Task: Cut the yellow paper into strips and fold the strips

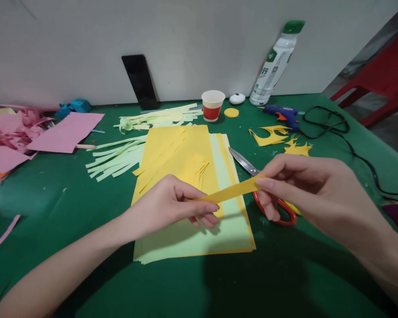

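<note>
Just above the green table (69, 194), you held a yellow paper strip (230, 192) stretched between both hands — the left hand (172, 203) pinching its lower end between thumb and fingertips, the right hand (305, 185) closed on its upper end in the same way. The strip ran at a slight upward slant from left to right, taut and clear of the table.

Beneath your hands lay a stack of yellow and pale green paper sheets (219, 234), with loose yellow cuttings (172, 154) scattered on its upper part. Red-handled scissors (252, 172) rested just beside the stack's right edge, their handles partly hidden behind your right fingers. Pale green strips (116, 161) fanned out to the left of the stack, and more lay behind it.

Farther back stood a red paper cup (212, 105), a small yellow disc (231, 112), a white bottle with a green cap (275, 62) leaning toward the wall, and a blue hot glue gun (283, 115) with its black cord (345, 137) trailing right. Yellow offcuts (270, 136) lay near the gun — pink paper (66, 131) sat well apart at far left, and a dark phone (139, 81) leaned against the wall.
</note>
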The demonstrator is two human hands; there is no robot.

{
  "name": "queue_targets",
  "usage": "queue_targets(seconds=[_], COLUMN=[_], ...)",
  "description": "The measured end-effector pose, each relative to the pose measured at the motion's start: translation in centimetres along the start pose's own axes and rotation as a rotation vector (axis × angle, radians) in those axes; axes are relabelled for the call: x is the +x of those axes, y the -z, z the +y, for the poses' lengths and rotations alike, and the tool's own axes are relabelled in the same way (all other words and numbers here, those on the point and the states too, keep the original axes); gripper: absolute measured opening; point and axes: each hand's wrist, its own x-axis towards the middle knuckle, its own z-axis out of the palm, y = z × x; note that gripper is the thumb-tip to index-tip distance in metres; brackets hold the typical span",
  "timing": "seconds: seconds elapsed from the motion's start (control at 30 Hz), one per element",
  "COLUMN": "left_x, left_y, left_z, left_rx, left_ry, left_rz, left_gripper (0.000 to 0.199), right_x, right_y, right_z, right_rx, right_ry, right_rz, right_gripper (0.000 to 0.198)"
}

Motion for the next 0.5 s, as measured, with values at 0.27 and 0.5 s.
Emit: queue_targets(seconds=[0.27, 0.5], left_x=[0.12, 0.07], left_y=[0.36, 0.34], left_z=[0.15, 0.21], left_rx=[-0.094, -0.112], left_ry=[-0.064, -0.164], left_rz=[0.136, 0.237], left_gripper=[0.010, 0.006], right_x=[0.34, 0.21], right_y=[0.67, 0.81], right_z=[-0.28, 0.08], right_rx=[-0.027, -0.003], right_ry=[0.097, 0.134], right_rz=[0.147, 0.155], right_gripper=[0.016, 0.015])
